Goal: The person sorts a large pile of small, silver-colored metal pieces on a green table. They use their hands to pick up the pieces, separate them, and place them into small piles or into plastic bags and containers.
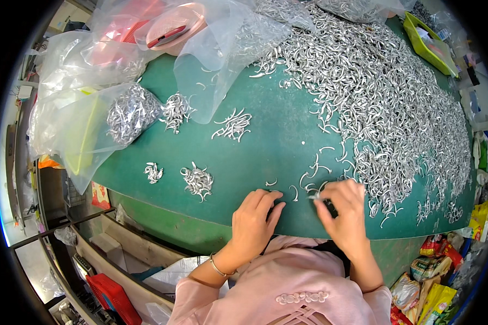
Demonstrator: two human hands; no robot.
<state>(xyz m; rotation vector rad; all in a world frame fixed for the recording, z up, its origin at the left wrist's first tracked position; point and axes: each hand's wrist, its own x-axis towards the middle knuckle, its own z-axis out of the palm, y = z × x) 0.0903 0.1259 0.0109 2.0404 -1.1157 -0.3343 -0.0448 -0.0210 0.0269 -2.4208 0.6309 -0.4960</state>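
Note:
Small curved silver metal pieces lie all over the green table, most of them in a big heap (385,103) to the right. My right hand (344,208) is closed at the heap's near edge, thumb and forefinger pinching a curved metal piece (314,196). My left hand (256,218), with a bracelet at the wrist, rests low by the near edge with curled fingers. A silver bit shows at its fingertips; what they hold is too small to make out. Between the hands lies a loose curved piece (294,193), and another loose piece (271,183) sits just beyond my left fingers.
Sorted little piles, such as one pile (198,181) and another (233,125), sit on the table's left. Behind them are a clear bag of pieces (133,112) and a pink basket (192,27) with a red phone-like object. A yellow-green tray (428,46) stands far right.

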